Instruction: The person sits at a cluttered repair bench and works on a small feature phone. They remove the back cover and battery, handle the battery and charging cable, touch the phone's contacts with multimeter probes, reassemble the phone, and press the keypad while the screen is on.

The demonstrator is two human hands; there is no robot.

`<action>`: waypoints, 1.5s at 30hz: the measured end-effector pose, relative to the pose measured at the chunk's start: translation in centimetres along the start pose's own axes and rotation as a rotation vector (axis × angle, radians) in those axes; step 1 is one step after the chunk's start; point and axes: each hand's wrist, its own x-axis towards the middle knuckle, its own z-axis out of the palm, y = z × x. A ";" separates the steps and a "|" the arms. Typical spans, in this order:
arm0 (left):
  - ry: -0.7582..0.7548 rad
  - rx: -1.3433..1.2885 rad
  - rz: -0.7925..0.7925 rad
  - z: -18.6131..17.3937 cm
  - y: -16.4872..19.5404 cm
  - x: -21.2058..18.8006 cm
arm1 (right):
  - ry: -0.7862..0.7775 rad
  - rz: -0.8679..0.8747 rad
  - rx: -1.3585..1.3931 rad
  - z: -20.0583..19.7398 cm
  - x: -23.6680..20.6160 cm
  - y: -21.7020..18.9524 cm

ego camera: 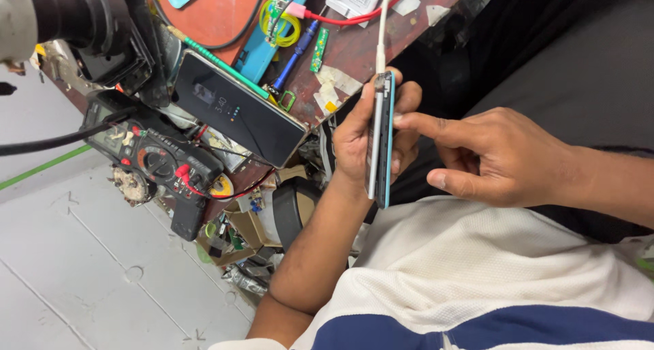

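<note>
Edgewise, left hand [357, 142] grips phone [381, 142]; right hand [504, 159] taps it.

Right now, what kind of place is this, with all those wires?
Probably a phone repair bench. The left hand holds a phone with a white cable plugged in, the right hand touches it, and a multimeter and small circuit board lie on the worktable.

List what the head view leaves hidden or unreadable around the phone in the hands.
- Phone: seen edge-on, so its screen cannot be seen.
- Left hand: palm hidden behind the phone.
- White cable: far end cut off by the top edge.
- Right hand: forearm cut off by the right edge.
</note>
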 end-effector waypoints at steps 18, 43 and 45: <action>0.016 0.037 0.023 0.4 -0.1 0.5 | -0.012 0.049 0.002 -0.8 -0.2 -0.2; 0.414 0.791 0.496 1.0 -2.1 0.7 | 0.215 -0.808 -0.982 -0.9 -0.4 -0.7; 0.408 0.867 0.500 1.3 -1.9 0.7 | 0.222 -0.747 -0.978 -0.9 -0.3 -0.8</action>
